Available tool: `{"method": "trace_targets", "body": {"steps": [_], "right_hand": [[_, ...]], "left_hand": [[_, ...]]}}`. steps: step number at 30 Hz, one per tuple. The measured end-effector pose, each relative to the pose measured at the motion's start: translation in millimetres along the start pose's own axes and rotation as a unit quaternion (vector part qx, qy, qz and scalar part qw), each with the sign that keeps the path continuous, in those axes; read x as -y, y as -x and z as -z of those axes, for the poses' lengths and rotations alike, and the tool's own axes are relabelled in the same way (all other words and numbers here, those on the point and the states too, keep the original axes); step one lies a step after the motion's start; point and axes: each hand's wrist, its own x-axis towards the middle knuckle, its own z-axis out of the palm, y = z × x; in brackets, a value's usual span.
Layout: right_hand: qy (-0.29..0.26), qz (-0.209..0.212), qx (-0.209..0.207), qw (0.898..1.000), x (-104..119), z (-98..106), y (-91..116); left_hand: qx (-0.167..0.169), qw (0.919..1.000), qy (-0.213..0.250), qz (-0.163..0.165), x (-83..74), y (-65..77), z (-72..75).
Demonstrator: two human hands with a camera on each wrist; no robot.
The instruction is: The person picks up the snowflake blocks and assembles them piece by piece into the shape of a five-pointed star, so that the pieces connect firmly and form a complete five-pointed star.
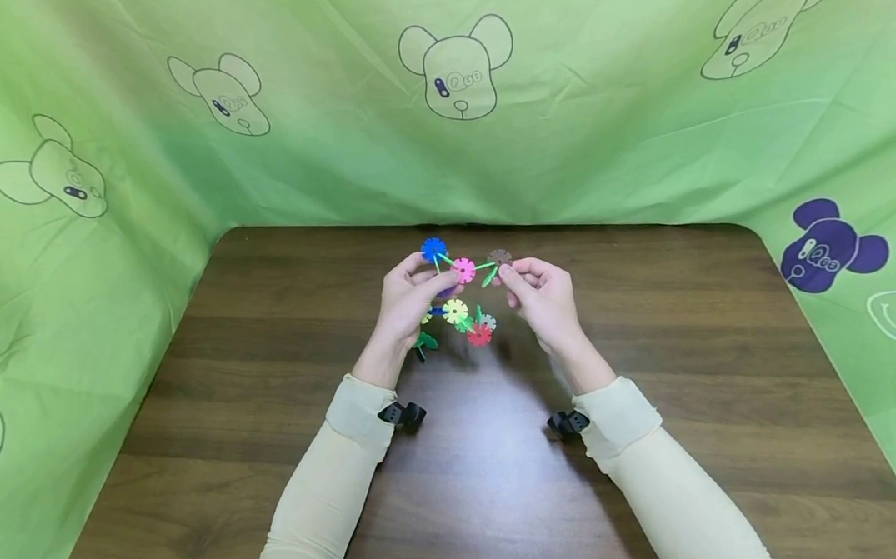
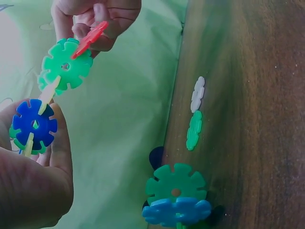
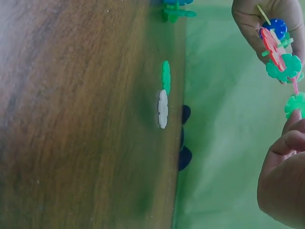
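Note:
In the head view my left hand (image 1: 405,301) pinches a linked chain of plastic interlocking discs near a pink disc (image 1: 462,270). A blue disc (image 1: 433,250) sits at the chain's far left. On the right, my right hand (image 1: 546,302) pinches the other end by a brown disc (image 1: 499,257). Green discs seen edge-on join these pieces. Below the hands show a yellow disc (image 1: 455,311), a red disc (image 1: 479,335) and a dark green one (image 1: 426,343). In the right wrist view, a right fingertip meets a green disc (image 3: 295,105). Part of the chain is hidden behind the left fingers.
A white disc (image 2: 198,94) and a green disc (image 2: 194,130) lie end to end on the wooden table (image 1: 246,437). Near them stands a green disc (image 2: 176,181) joined to a blue disc (image 2: 176,211). Green printed cloth (image 1: 333,158) encloses the table's back and sides.

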Motion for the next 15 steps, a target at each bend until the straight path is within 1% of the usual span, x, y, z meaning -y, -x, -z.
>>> {"method": "trace_targets", "body": {"steps": [4,9,12,15], "right_hand": [[0.011,-0.003,-0.003,1.0,4.8,-2.1,3.3],[0.034,-0.002,-0.005,0.999,8.5,-7.1,7.1],[0.036,-0.002,0.0,0.999,9.3,-8.7,6.3],[0.039,-0.012,0.013,0.999,9.5,-6.9,2.9]], "left_hand": [[0.001,1.0,-0.005,-0.005,-1.5,0.9,0.4],[-0.002,1.0,-0.007,-0.002,-2.7,0.9,2.7],[0.0,1.0,-0.002,-0.005,-3.6,0.0,4.5],[0.002,1.0,0.0,-0.005,-5.2,-1.0,5.6]]}}
